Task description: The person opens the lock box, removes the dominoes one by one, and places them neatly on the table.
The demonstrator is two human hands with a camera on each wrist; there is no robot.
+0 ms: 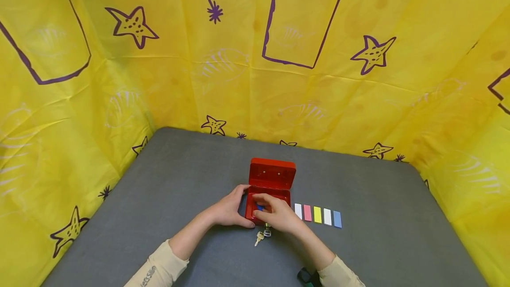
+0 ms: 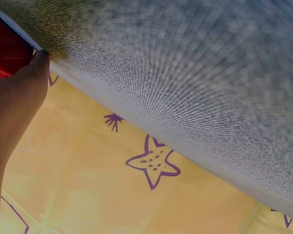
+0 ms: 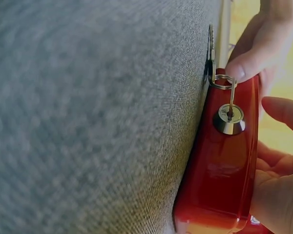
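A small red cash box (image 1: 279,195) stands on the grey table with its lid raised. My left hand (image 1: 229,208) holds its left side, thumb at the front corner and fingers toward the back; the left wrist view catches only part of this hand (image 2: 19,97). Over the box, my right hand (image 1: 276,213) reaches in with bent fingers. Something small and blue (image 1: 260,207) shows between its thumb and fingers; whether they pinch it is hidden. A key (image 3: 232,97) sits in the front lock (image 3: 229,118), and a second key (image 1: 260,237) hangs from its ring.
Right of the box lies a row of several small flat strips: white, pink (image 1: 307,213), yellow (image 1: 317,215), white and blue (image 1: 338,219). A dark object (image 1: 307,277) is partly visible by the right sleeve. Yellow printed cloth (image 1: 239,92) surrounds the table (image 1: 179,180).
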